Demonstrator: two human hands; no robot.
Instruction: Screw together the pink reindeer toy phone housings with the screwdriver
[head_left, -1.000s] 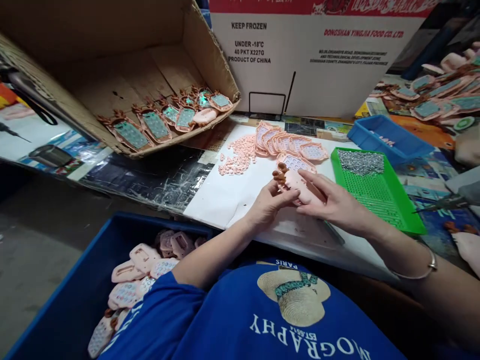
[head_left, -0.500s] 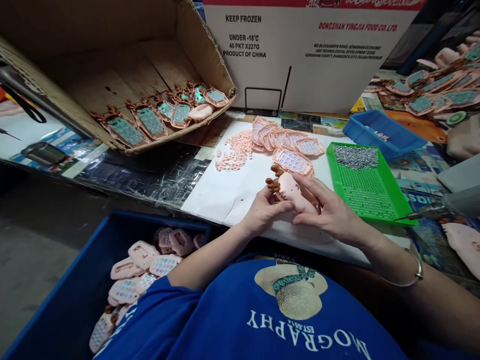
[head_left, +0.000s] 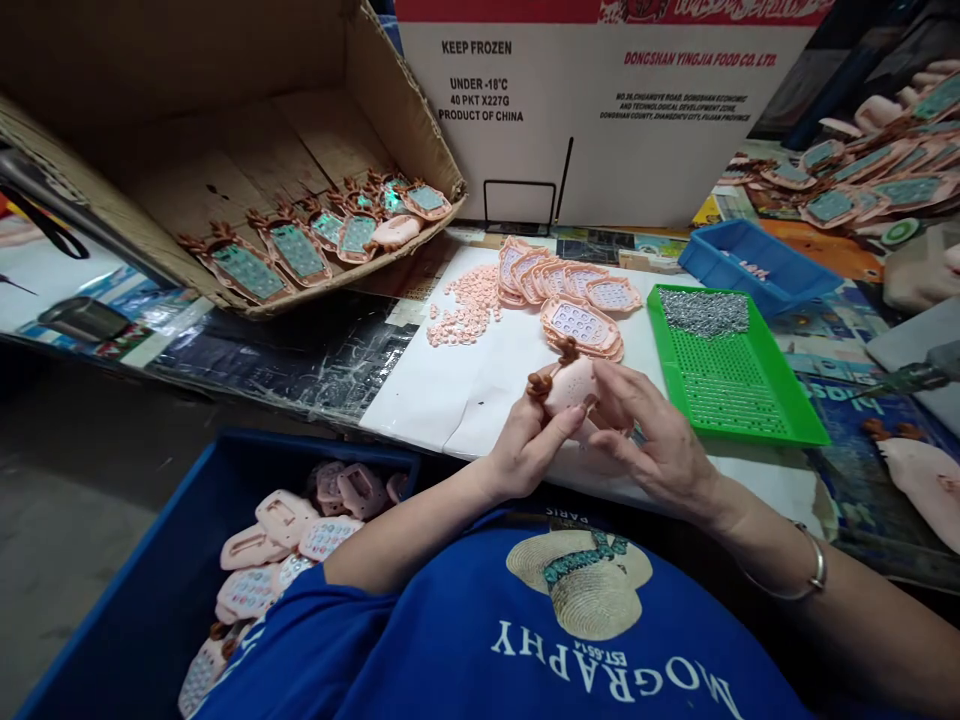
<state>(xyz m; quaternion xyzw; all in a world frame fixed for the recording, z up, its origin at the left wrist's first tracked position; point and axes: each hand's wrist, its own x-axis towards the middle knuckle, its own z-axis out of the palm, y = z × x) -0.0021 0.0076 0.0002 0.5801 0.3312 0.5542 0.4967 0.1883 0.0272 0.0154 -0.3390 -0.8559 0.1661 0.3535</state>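
Between my two hands is a pink plastic toy phone casing (head_left: 570, 388) with brown antler-shaped parts at its upper left end. My left hand (head_left: 525, 445) is closed round its left side, the thumb pressed on its pink face. My right hand (head_left: 660, 430) grips the right end, fingers over the far edge and thumb on the near side. The fingers hide part of that end. Just beyond lie pink frames with pale button panels (head_left: 581, 325), stacked and fanned out. A heap of small pink pieces (head_left: 465, 308) is spread to their left.
A green tray (head_left: 735, 400) of small screws stands at the right, with a blue bin (head_left: 757, 265) behind it. The tip of a screwdriver (head_left: 900, 380) juts in. An open cardboard box (head_left: 247, 130) holds casings with green boards. A blue crate (head_left: 142, 590) of casings stands lower left.
My hands have tilted and turned the casing, so its antlers sit slightly lower and more of its rounded end faces me. The screwdriver at the right has shifted up and rightward.
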